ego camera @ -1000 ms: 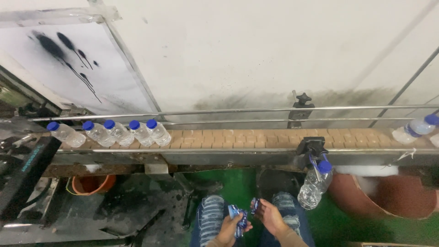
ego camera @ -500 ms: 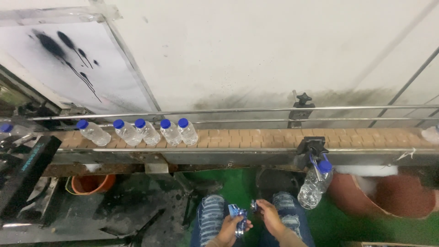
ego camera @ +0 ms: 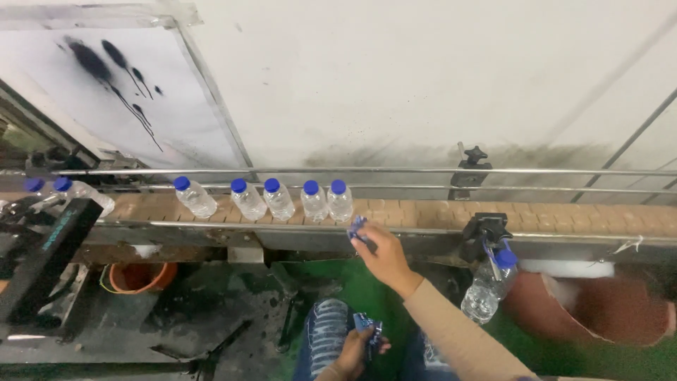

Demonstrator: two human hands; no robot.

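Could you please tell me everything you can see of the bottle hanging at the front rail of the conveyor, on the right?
The clear plastic bottle with a blue cap hangs below the conveyor's front metal rail, its neck up by a black clamp knob. It tilts, cap upper right, base lower left. The ribbed body looks transparent; whether it holds water I cannot tell. It hangs over the green floor; no hand touches it.

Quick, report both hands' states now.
Left hand: shut on small blue plastic labels.
Right hand: shut on a blue plastic label, beside clear blue-capped bottles.
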